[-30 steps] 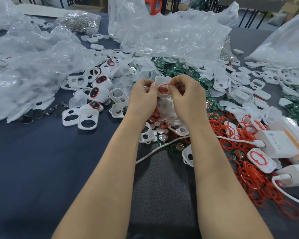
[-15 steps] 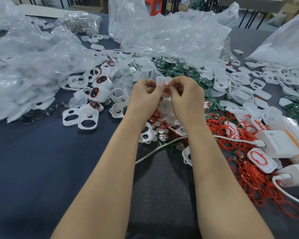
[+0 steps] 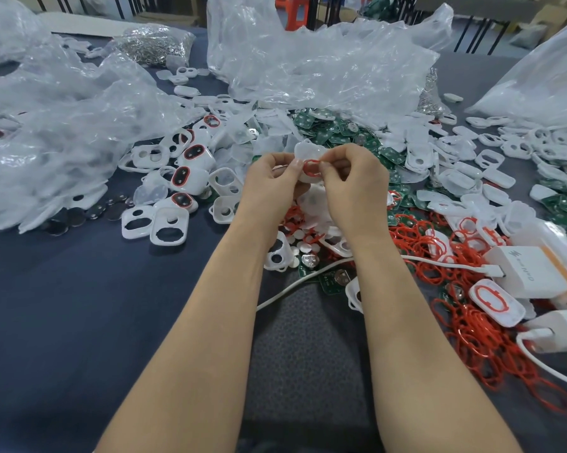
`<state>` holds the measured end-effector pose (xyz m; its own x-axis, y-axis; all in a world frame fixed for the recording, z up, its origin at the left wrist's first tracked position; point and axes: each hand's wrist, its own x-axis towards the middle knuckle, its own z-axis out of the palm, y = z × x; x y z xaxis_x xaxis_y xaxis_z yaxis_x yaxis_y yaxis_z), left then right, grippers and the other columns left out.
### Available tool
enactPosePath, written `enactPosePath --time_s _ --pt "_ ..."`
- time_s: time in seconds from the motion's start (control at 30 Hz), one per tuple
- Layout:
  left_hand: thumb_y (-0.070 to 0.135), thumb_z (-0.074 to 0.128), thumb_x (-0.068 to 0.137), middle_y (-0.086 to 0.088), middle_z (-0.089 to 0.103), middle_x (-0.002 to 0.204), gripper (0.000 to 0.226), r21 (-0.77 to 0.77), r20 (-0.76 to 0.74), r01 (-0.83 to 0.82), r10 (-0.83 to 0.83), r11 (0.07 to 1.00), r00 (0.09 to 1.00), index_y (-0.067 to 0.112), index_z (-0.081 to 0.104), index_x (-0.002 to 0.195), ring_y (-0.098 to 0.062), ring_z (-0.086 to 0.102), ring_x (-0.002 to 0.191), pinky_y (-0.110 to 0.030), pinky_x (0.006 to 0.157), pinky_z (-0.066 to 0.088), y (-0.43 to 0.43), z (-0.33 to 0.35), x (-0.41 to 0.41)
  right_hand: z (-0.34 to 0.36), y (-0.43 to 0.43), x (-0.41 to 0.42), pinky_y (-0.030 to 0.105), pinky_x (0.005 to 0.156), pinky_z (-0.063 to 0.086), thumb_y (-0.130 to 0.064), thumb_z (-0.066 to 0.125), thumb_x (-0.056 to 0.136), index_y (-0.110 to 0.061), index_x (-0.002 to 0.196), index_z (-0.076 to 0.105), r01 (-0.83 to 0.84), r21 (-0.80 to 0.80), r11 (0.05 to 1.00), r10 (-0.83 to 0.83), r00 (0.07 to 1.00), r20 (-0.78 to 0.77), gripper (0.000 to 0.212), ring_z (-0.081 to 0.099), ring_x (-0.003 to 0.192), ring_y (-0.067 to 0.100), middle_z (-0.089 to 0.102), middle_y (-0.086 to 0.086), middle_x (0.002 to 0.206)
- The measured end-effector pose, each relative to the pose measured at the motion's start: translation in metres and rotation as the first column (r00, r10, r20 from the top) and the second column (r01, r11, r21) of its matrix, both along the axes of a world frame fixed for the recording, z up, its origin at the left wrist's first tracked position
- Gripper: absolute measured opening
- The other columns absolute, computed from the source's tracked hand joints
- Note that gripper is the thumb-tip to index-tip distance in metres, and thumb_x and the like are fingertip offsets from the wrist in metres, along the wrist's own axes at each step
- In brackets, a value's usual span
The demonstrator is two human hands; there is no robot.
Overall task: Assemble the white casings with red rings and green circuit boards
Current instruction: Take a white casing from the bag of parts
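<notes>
On a dark blue table [image 3: 63, 322], left hand [image 3: 269, 188] and right hand [image 3: 357, 191] pinch a white casing [image 3: 308, 151] and its red ring [image 3: 305, 168] (raised above the clutter). Loose red rings [image 3: 478, 338] lie right, green circuit boards [image 3: 324, 135] farther back.

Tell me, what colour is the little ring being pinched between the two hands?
Red. The ring shows against the white casing in the head view.

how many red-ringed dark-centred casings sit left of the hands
4, in a line running toward the person: the farthest casing, second casing, third casing, nearest casing. More may be hidden.
</notes>
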<state>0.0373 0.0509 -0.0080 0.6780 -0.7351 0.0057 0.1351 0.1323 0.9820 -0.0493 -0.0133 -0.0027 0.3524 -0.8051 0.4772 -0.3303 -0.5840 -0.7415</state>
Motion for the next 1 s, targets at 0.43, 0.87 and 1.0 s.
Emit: enactPosePath --time_s 0.43,0.87,1.0 --pt "0.013 0.052 0.099 0.013 0.071 0.063 0.007 0.018 0.114 -0.005 0.003 1.0 0.994 0.018 0.054 0.094 -0.005 0.065 0.068 -0.026 0.076 0.056 -0.002 -0.0046 0.0007 -0.0002 -0.0008 -0.0007 0.022 0.077 0.05 -0.002 0.061 0.087 -0.005 0.091 0.069 -0.024 -0.028 0.999 0.024 1.0 -0.014 0.009 0.062 0.082 0.016 0.067 0.009 0.093" --pt "0.013 0.053 0.099 0.011 0.071 0.064 0.006 0.002 0.087 -0.015 0.015 1.0 0.996 0.018 0.055 0.095 -0.006 0.062 0.061 -0.021 0.067 0.055 -0.0011 -0.0058 0.0036 -0.0011 -0.0018 -0.0006 0.017 0.075 0.048 -0.003 0.062 0.087 -0.006 0.092 0.069 -0.035 -0.047 0.998 0.035 0.999 -0.009 0.008 0.062 0.082 0.015 0.066 0.007 0.093" --pt "0.013 0.052 0.099 0.012 0.07 0.062 0.009 0.012 0.11 -0.006 0.005 1.0 0.994 0.019 0.054 0.093 -0.004 0.061 0.058 -0.019 0.063 0.055 -0.0001 -0.0036 0.0029 -0.0024 -0.0021 -0.0003 0.014 0.074 0.048 -0.003 0.062 0.088 -0.006 0.092 0.069 -0.037 -0.04 0.999 0.037 0.999 -0.009 0.008 0.063 0.083 0.015 0.066 0.007 0.093"
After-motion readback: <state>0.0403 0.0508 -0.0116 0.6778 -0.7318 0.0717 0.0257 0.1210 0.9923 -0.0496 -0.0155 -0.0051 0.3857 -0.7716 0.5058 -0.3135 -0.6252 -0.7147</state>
